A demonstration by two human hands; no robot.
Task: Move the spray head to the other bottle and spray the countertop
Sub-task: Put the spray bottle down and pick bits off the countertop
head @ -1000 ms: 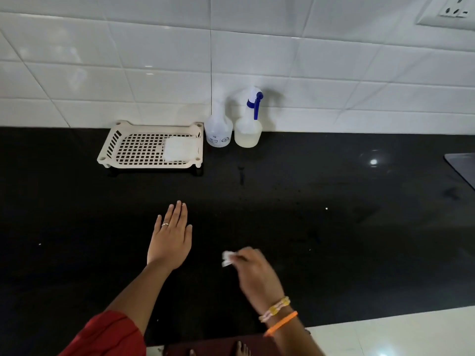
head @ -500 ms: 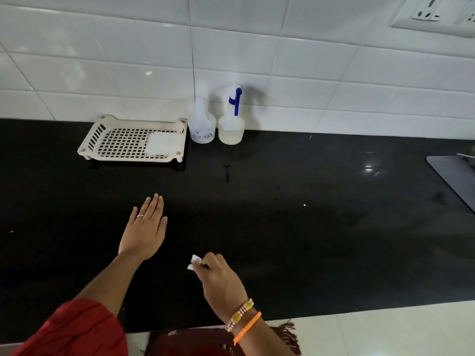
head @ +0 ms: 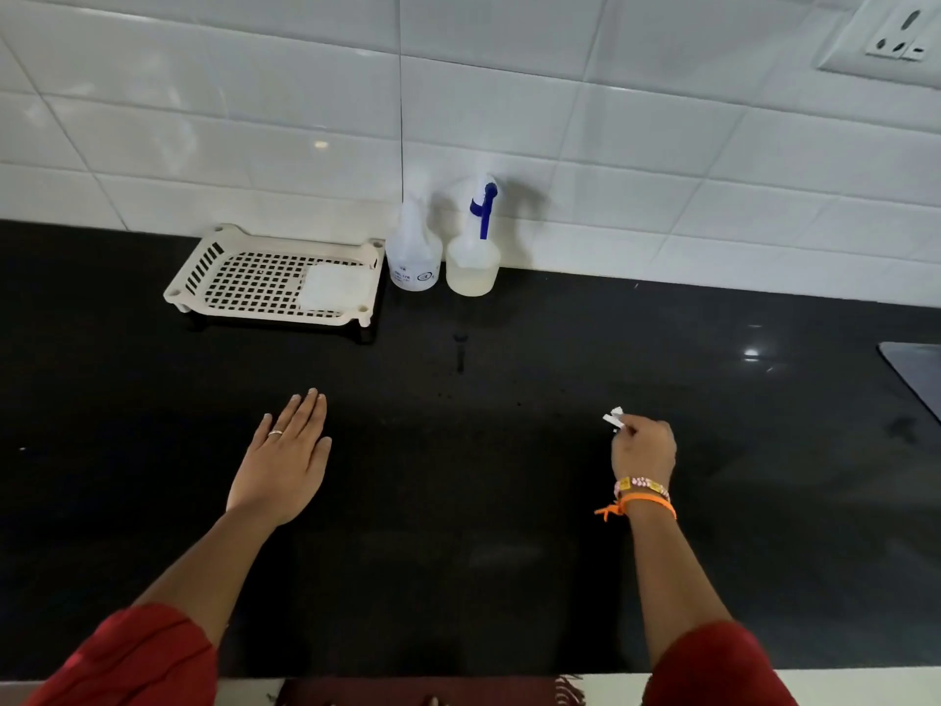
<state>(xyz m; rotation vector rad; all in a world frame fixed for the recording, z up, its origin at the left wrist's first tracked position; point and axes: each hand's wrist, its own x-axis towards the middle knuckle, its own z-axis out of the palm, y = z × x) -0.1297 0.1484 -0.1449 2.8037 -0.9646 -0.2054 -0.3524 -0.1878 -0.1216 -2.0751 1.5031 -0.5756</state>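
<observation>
Two translucent bottles stand side by side against the tiled wall. The left bottle (head: 413, 257) has a printed label and no spray head. The right bottle (head: 472, 267) carries the white spray head with a blue trigger (head: 482, 206). My left hand (head: 285, 458) lies flat, palm down, on the black countertop (head: 458, 476), fingers together, well in front of the bottles. My right hand (head: 642, 450) is closed on a small white scrap of paper or tissue (head: 613, 419), low over the countertop to the right.
A cream perforated tray (head: 203, 277) holding a white pad (head: 331, 286) sits left of the bottles. A grey board edge (head: 914, 369) shows at the far right. A wall socket (head: 896, 38) is at the top right. Small wet spots mark the counter below the bottles.
My right hand, still pinching the white scrap, has swept to the right across the countertop. My left hand has stayed flat in place.
</observation>
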